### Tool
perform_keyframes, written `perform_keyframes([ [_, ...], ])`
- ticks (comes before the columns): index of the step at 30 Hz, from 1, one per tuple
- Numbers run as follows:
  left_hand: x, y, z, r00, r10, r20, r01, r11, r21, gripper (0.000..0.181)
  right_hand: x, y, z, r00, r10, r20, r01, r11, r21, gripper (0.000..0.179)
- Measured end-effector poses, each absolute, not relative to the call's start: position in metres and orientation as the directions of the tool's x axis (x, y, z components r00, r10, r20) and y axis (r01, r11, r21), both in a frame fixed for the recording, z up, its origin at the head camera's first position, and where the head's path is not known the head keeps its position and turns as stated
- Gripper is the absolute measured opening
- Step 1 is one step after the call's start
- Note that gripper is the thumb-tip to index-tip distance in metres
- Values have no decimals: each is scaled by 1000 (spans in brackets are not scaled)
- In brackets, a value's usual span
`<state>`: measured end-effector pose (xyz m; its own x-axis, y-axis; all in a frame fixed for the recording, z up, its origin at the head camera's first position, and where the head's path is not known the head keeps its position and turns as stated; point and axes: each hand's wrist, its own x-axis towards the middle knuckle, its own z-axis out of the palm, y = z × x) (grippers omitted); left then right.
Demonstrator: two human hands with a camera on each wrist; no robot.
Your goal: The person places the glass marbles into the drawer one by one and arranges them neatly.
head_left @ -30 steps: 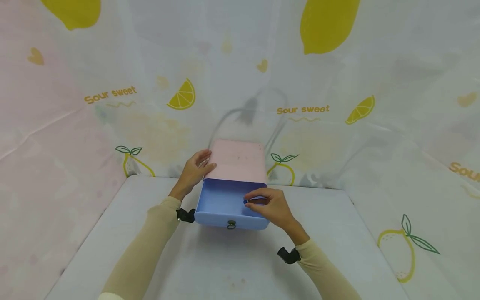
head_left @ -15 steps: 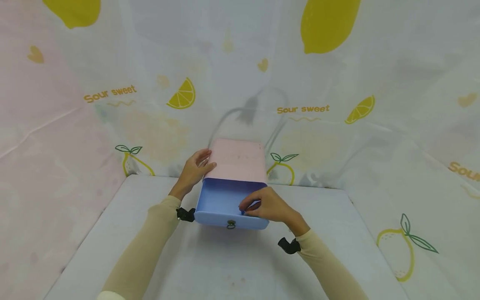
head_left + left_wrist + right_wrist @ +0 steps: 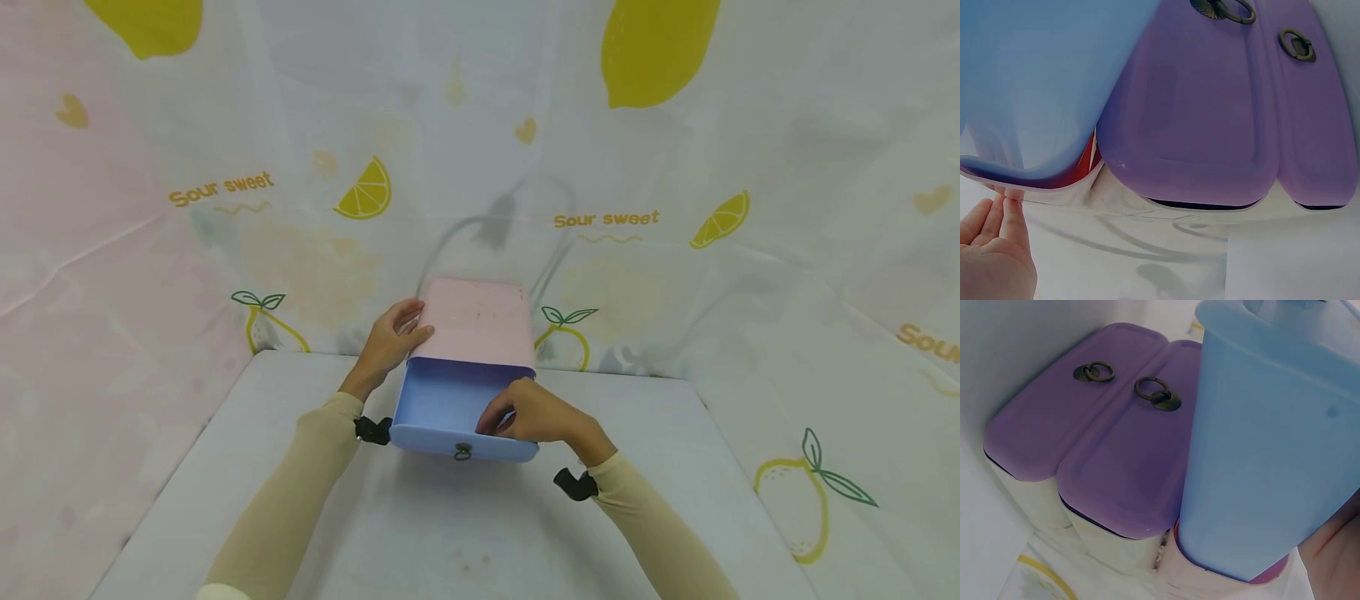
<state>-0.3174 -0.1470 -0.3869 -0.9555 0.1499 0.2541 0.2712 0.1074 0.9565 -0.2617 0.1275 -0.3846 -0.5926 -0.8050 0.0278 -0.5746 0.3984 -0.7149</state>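
Note:
A small drawer cabinet has a pink top point(image 3: 476, 321). Its light-blue top drawer point(image 3: 431, 396) is pulled out, with a ring pull point(image 3: 462, 451) on the front. My left hand point(image 3: 385, 346) rests against the cabinet's left side, its thumb at the edge of the top; the left wrist view shows its fingers point(image 3: 1015, 222) fairly straight. My right hand point(image 3: 536, 410) reaches into the drawer's front right with bent fingers. Its fingertips are hidden behind the drawer front, as is the small dark-blue piece seen there before. A dark spot point(image 3: 1332, 412) shows on the drawer's outer wall.
Below the blue drawer are two shut purple drawers, the middle one point(image 3: 1191, 112) and the lowest one point(image 3: 1313, 119), each with a ring pull. The cabinet stands on a white table point(image 3: 420, 533) close to the lemon-print backdrop point(image 3: 465, 167).
My right hand has lowered the small dark-blue piece into the front right of the drawer, and the piece has gone out of sight. The left hand and cabinet have stayed put.

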Motion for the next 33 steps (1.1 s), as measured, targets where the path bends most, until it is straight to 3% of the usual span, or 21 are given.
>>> perform_keyframes([
  [17,-317,-147,-388,-952,152,264,280,95,955,68,-256,127,-384,-610,-791,40,-537,376,-755,22],
  [23,-317,-147,-388,-951,152,270,286,98,953,68,-254,128,-385,-629,-770,110,-533,325,-781,20],
  [33,-315,-146,-387,-955,146,257,277,146,950,67,-244,134,-385,-716,-653,247,-496,227,-838,19],
])
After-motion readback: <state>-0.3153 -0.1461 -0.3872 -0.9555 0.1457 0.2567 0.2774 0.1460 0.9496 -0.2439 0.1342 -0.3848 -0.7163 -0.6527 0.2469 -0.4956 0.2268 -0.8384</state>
